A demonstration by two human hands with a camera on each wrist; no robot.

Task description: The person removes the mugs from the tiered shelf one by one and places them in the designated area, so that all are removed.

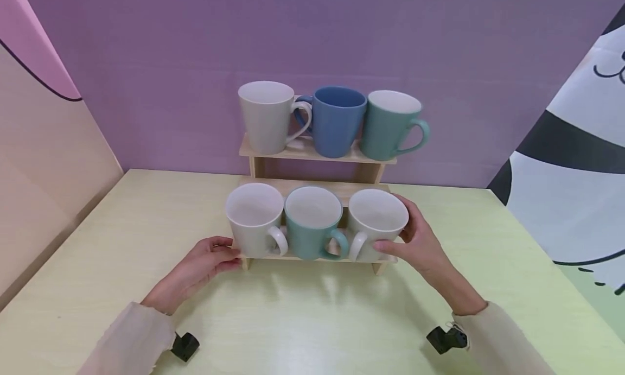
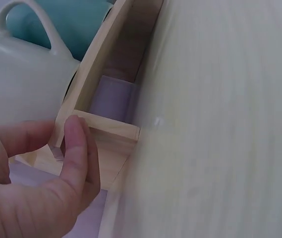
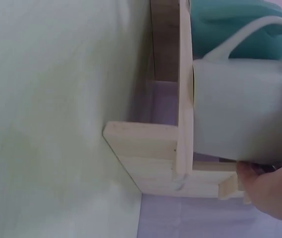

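A stepped wooden rack [image 1: 344, 190] holds two rows of mugs. On its lowest step stand a white mug [image 1: 251, 236], a teal mug [image 1: 307, 236] and, at the right end, another white mug [image 1: 371, 228]. My right hand [image 1: 423, 247] grips this right-end mug by its body, thumb at the front and fingers round the far side. My left hand [image 1: 207, 261] pinches the left end of the lowest step, thumb and fingers on the board's corner [image 2: 61, 134]. In the right wrist view, the gripped white mug [image 3: 242, 109] has its base at the step's board.
On the top step stand a pale grey mug [image 1: 266, 120], a blue mug [image 1: 337, 120] and a green mug [image 1: 388, 125]. The rack rests on a pale wooden table [image 1: 293, 321], before a purple backdrop [image 1: 312, 33]. A panda picture [image 1: 581, 147] covers the right side.
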